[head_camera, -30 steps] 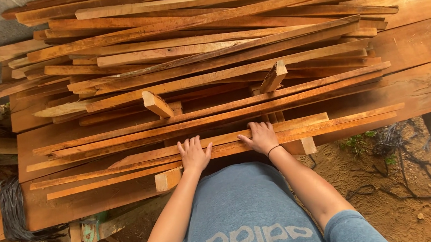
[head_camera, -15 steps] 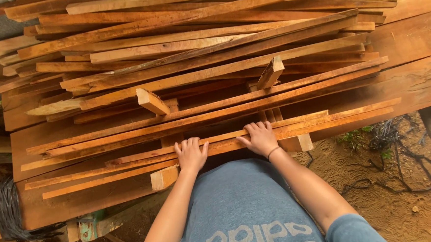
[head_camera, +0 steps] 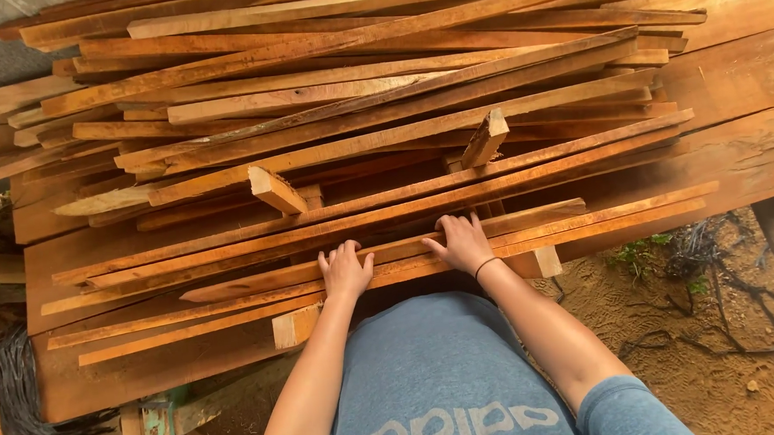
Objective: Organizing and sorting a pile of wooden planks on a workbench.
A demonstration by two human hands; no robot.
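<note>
Low centre of the frame: left hand [head_camera: 346, 271] laid flat, fingers spread, on a long thin wooden slat [head_camera: 582, 225]; right hand [head_camera: 463, 243] just beside it on the same slat, fingers curled over its far edge, a dark band at the wrist. Neither fist closed; more pressing and hooking than a full grasp. Slat itself orange-brown, rough-sawn, narrow, running from lower left up toward mid right, near the front edge of a big pile of slats [head_camera: 354, 96] filling the upper frame. Likely light for its length, stiff along the grain yet springy at the ends, splintery on the edges; probably best taken near the middle, hands apart, for balance. Short offcut blocks [head_camera: 275, 190] wedged among the strips. Wide boards [head_camera: 733, 76] beneath as surface, at right. Bare earth [head_camera: 677, 352] lower right, a dark bundle [head_camera: 16, 387] at lower left.
</note>
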